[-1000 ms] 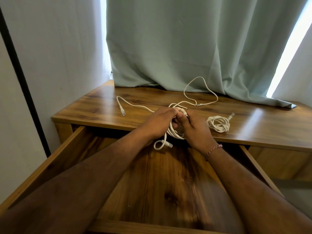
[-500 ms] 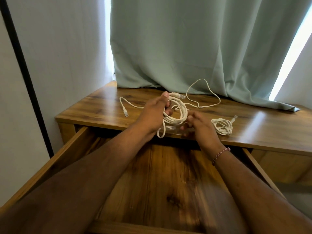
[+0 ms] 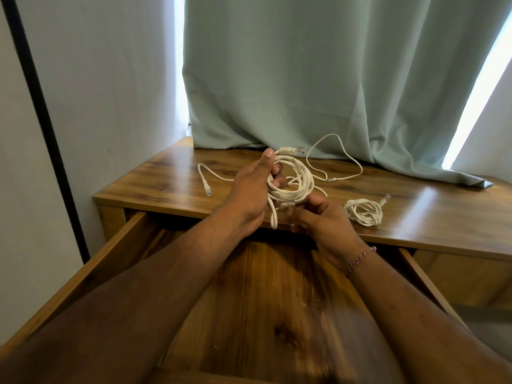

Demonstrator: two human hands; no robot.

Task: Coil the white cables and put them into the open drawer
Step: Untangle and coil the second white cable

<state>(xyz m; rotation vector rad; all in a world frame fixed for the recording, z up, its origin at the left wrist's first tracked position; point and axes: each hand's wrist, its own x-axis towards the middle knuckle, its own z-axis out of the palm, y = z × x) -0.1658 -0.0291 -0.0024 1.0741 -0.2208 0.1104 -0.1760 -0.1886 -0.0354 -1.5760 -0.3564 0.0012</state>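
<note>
My left hand (image 3: 250,189) holds a loose coil of white cable (image 3: 296,180) above the desk's front edge, with the loops round its fingers and one plug sticking up past the thumb. My right hand (image 3: 322,220) pinches the coil's lower end, where another plug shows. A second white cable, coiled into a small bundle (image 3: 364,212), lies on the desk to the right. A third white cable (image 3: 336,162) lies uncoiled behind the hands, one end reaching left to a plug (image 3: 207,189). The open drawer (image 3: 277,300) is below my forearms and holds no cable.
A pale green curtain (image 3: 304,79) hangs onto the back of the wooden desk (image 3: 443,214). A white wall with a black vertical strip (image 3: 44,128) stands close on the left. The drawer's side walls (image 3: 116,256) flank my arms.
The coil has been lifted from the desk edge and opened into a wider loop on my left hand. My right hand has slid to the coil's lower end.
</note>
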